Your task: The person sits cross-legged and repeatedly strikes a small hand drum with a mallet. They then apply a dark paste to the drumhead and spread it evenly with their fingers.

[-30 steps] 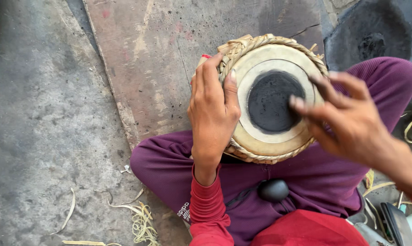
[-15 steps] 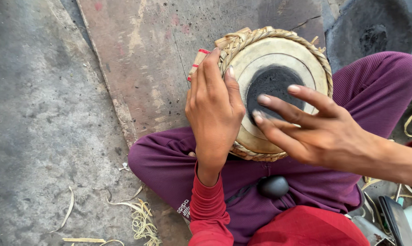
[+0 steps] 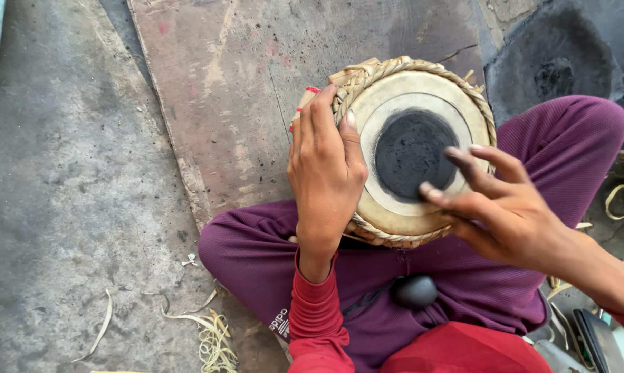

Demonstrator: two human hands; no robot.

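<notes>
A small round drum (image 3: pixel 395 124) with a pale skin head, a black centre patch (image 3: pixel 410 153) and a braided straw-coloured rim rests between my crossed legs in purple trousers (image 3: pixel 256 255). My left hand (image 3: pixel 325 173) grips the drum's left side, thumb on the rim. My right hand (image 3: pixel 498 207) hovers over the lower right of the drum head, fingers spread and blurred, blackened fingertips at the edge of the black patch. It holds nothing.
A smooth black stone (image 3: pixel 414 290) lies in my lap. A worn reddish board (image 3: pixel 256 90) lies under the drum on grey concrete (image 3: pixel 63 207). Pale strap scraps (image 3: pixel 208 331) litter the floor. A dark round pad (image 3: pixel 553 62) sits at upper right.
My right hand has swept across the drum head from the right edge to the left and back toward the lower right. The left hand has kept its grip on the drum.
</notes>
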